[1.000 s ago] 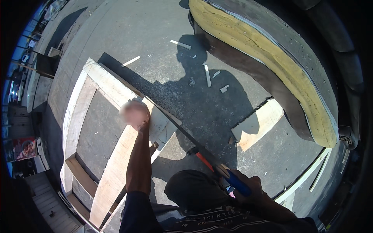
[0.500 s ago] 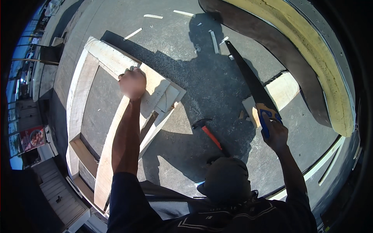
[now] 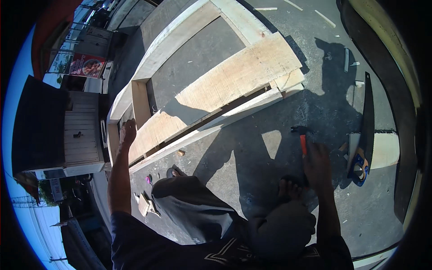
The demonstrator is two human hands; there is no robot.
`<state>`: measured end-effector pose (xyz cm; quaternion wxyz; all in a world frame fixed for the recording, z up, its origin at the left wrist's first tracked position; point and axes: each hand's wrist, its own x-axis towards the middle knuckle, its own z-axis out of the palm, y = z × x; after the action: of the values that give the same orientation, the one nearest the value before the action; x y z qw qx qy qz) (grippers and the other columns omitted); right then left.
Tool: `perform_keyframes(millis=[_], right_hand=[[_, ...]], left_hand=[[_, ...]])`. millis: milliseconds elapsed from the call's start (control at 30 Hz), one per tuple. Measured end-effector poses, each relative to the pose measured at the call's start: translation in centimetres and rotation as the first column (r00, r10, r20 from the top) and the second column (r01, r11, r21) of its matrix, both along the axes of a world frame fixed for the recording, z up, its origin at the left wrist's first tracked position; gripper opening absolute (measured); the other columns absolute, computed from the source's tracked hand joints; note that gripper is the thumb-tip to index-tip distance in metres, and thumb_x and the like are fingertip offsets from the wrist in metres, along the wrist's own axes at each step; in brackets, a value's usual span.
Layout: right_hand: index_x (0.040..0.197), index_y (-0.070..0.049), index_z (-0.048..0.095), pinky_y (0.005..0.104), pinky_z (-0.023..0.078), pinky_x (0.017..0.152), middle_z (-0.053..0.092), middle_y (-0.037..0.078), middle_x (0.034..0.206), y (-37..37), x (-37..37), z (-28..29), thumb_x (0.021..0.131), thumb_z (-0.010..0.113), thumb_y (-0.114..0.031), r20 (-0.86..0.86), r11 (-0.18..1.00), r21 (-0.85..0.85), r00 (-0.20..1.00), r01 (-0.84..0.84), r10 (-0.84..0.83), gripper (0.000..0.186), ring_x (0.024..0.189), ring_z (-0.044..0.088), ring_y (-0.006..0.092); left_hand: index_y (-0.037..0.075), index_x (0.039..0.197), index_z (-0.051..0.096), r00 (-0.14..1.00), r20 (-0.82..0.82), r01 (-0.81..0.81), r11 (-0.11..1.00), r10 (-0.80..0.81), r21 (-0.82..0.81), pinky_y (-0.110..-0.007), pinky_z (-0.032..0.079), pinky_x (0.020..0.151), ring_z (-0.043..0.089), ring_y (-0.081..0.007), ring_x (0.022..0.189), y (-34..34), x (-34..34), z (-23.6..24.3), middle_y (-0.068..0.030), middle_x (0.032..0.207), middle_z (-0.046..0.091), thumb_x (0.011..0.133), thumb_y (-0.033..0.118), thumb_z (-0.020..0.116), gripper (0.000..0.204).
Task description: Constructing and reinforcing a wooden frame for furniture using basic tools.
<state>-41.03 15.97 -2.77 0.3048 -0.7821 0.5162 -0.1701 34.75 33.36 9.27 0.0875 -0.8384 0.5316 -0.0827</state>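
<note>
A long pale wooden frame (image 3: 148, 58) lies on the grey pavement, with a wide plank (image 3: 234, 76) resting along it. My left hand (image 3: 127, 131) rests on the frame's near end, fingers apart. Low on the right, my right hand (image 3: 317, 164) closes around the lower end of a hammer (image 3: 302, 143) with an orange-red handle; its dark head lies on the ground. Just right of that hand, a handsaw (image 3: 366, 112) with a blue handle lies across a short pale board (image 3: 384, 150), untouched.
A wooden kiosk (image 3: 81, 130) stands at the left. Small offcuts (image 3: 144, 204) and a pink bit (image 3: 147, 180) lie by my sandalled foot (image 3: 174, 171). A dark curved kerb with a yellow edge (image 3: 396, 54) runs along the right. Wood slivers (image 3: 265, 9) are scattered at the far end.
My right hand has let go of the saw, which now lies on the board, and has closed on the hammer. My left hand has slid along the frame to its near end.
</note>
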Motion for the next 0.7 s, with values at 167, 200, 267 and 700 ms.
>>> perform_keyframes(millis=[167, 200, 267, 700], right_hand=[[0.126, 0.001, 0.062, 0.0445, 0.05, 0.092, 0.062, 0.022, 0.112, -4.1, 10.6, 6.4, 0.09, 0.066, -0.013, 0.135, 0.944, -0.09, 0.936, -0.316, 0.326, 0.039, 0.105, 0.061, 0.0411], [0.124, 0.001, 0.063, 0.045, 0.051, 0.091, 0.063, 0.022, 0.111, -4.5, 13.1, 7.7, 0.091, 0.066, -0.012, 0.123, 0.908, -0.15, 0.904, -0.392, 0.41, 0.036, 0.104, 0.062, 0.041], [0.122, 0.001, 0.065, 0.0456, 0.051, 0.089, 0.064, 0.022, 0.11, -5.3, 19.4, 9.5, 0.092, 0.066, -0.012, 0.119, 0.837, -0.231, 0.839, -0.497, 0.531, 0.033, 0.102, 0.063, 0.0408], [0.112, -0.008, 0.07, 0.0483, 0.05, 0.093, 0.068, 0.02, 0.111, -11.9, 51.9, -0.7, 0.101, 0.054, -0.032, -0.339, 0.853, -0.208, 0.854, -0.478, 0.395, 0.031, 0.105, 0.065, 0.0392]], left_hand=[[0.004, 0.099, 0.067, 0.896, -0.163, -0.416, 0.909, 0.413, 0.013, -0.055, 0.05, 0.079, 0.066, -0.0434, 0.092, 14.1, 3.6, -3.8, -0.0233, 0.092, 0.068, 0.102, 0.029, 0.047, 0.032], [0.002, 0.096, 0.066, 0.886, -0.234, -0.42, 0.907, 0.401, -0.038, -0.056, 0.049, 0.08, 0.065, -0.0438, 0.091, 16.0, 4.5, -4.1, -0.025, 0.09, 0.068, 0.101, 0.031, 0.048, 0.034], [0.002, 0.094, 0.067, 0.982, -0.012, -0.188, 0.979, 0.19, 0.081, -0.057, 0.048, 0.083, 0.064, -0.0468, 0.09, 20.1, 7.4, -3.6, -0.0269, 0.09, 0.068, 0.1, 0.037, 0.048, 0.04], [0.003, 0.108, 0.066, 0.925, -0.325, -0.315, 0.878, 0.199, -0.361, -0.049, 0.045, 0.099, 0.056, -0.0402, 0.114, 18.8, 24.2, -13.1, -0.0216, 0.112, 0.065, 0.104, 0.035, 0.044, 0.038]])
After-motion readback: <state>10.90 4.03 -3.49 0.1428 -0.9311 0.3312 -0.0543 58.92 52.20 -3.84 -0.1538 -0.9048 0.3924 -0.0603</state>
